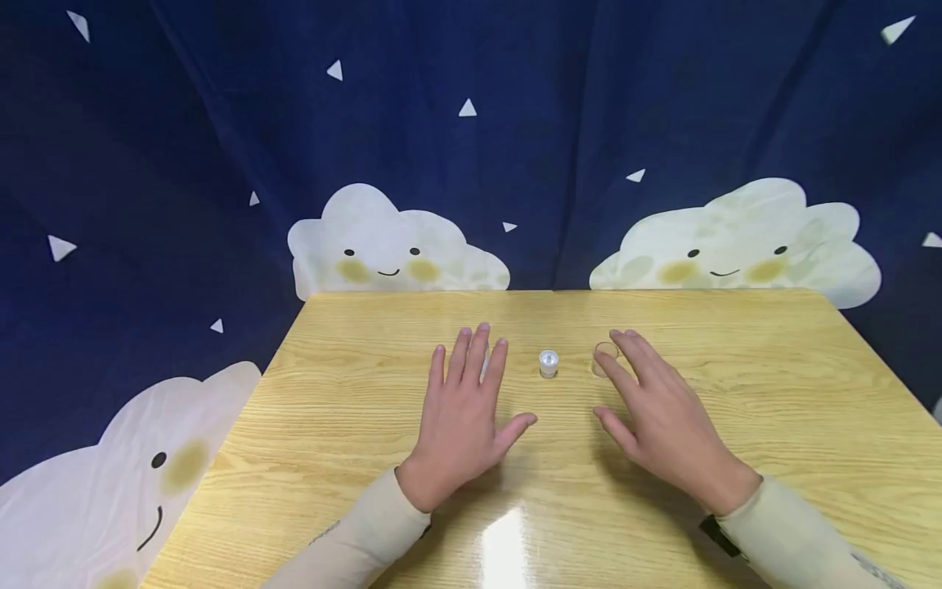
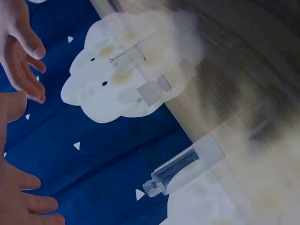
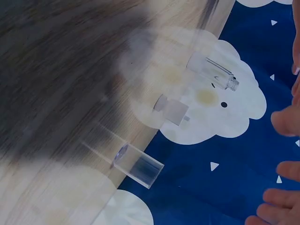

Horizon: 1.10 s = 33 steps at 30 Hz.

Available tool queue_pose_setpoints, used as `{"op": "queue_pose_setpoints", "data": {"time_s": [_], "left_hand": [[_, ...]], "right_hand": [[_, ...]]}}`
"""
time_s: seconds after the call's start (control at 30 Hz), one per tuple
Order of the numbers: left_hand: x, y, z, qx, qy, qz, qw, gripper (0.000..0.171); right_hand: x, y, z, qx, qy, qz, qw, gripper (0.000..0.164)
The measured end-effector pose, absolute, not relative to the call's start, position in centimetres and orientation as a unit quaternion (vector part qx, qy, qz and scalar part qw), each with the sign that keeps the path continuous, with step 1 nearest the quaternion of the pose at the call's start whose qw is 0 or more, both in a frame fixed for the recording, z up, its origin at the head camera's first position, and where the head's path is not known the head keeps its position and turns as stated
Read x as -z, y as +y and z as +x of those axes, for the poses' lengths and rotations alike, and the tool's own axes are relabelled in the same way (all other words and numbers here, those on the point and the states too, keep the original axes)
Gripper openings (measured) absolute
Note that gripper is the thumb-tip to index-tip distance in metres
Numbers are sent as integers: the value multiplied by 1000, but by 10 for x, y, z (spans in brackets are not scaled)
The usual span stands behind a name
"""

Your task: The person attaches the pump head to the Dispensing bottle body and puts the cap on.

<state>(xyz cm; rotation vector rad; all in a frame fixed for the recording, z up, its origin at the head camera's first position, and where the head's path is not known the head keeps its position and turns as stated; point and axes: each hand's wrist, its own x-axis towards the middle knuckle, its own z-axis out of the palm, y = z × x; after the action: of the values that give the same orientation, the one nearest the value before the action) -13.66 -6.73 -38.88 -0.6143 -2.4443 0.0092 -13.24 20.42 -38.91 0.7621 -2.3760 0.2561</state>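
Observation:
My left hand [image 1: 458, 425] is held over the table with its fingers straight and spread. In the head view its fingers mostly hide a clear bottle [image 2: 183, 169], which stands upright with a bare threaded neck. The right hand [image 1: 671, 419] hovers on the other side, fingers slightly bent, holding nothing. Its fingertips overlap a clear open-topped cylinder [image 3: 140, 166], like a bottle's overcap, in the head view. Between the two hands stands a small white piece [image 1: 548, 364] with a short nub on top, resembling a spray head. Neither hand grips anything.
The three small items stand in a row across the wooden table [image 1: 331, 393]. Behind the far table edge hangs a dark blue curtain [image 1: 441, 147] with white clouds and triangles. A bright reflection lies on the table near the front.

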Motion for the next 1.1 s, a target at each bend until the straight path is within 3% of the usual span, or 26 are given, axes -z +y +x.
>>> {"op": "queue_pose_setpoints", "data": {"time_s": [0.23,0.37,1.1], "left_hand": [[387,-72,-140,79,-883,-282,366,55],[388,-73,-141,101,-865,-294,395,40],[394,-79,-146,148,-876,-275,368,15]], "right_hand": [[388,205,-133,-122,-889,303,320,56],[388,205,-134,-130,-877,314,340,51],[390,208,-137,-115,-885,308,329,42]]}}
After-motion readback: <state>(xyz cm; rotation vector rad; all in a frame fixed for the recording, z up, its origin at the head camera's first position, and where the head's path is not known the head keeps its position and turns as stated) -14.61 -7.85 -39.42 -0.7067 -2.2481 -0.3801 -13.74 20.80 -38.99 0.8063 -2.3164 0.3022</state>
